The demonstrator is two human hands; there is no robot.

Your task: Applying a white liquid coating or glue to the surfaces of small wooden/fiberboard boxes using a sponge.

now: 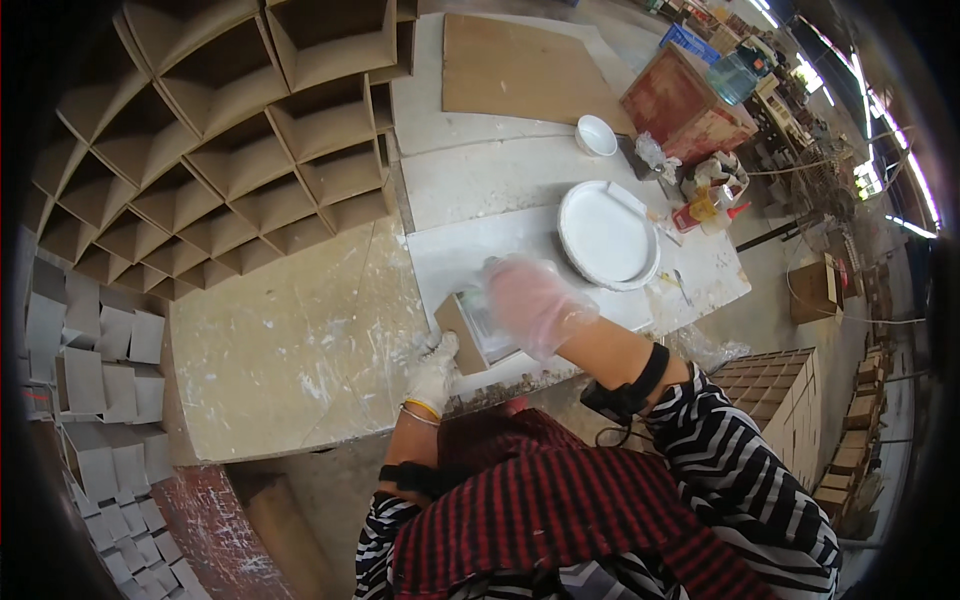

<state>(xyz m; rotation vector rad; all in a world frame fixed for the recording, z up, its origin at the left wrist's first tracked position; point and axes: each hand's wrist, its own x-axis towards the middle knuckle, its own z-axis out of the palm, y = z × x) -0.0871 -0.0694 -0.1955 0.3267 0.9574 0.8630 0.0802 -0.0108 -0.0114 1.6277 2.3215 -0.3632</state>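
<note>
- Left hand [433, 370], yours: in a white glove, at the left near corner of the box [457, 328], fingers touching its brown wall; you cannot tell from this view how firmly they close on it.
- Right hand [525, 298], yours: in a thin clear glove, blurred, reaching over the box's right side; whether it is open or closed on something, you cannot tell.
- Box: one, tilted in view, brown outside, pale inside, near the front edge of the bench [300, 345], between your two hands.
- Done, by judgement: the box has at least one wall standing. You appear to be partway through handling it, as both hands are at it.
- Left, by judgement: your hands have not let go of the area, so this piece looks unfinished; your right hand hides too much to say what remains.
- Tray [605, 240]: one, round, white, just beyond your right hand, a flat stick [627, 198] at its rim.
- Bowl [597, 136]: one, white, past the tray.
- Bottle [694, 213]: red and yellow, right of the tray.
- Board [530, 70]: one, flat, brown, at the far end.
- Rack [285, 130]: brown, many square cells, at your left.
- Grey boxes [95, 380]: many, stacked, far left.
</note>
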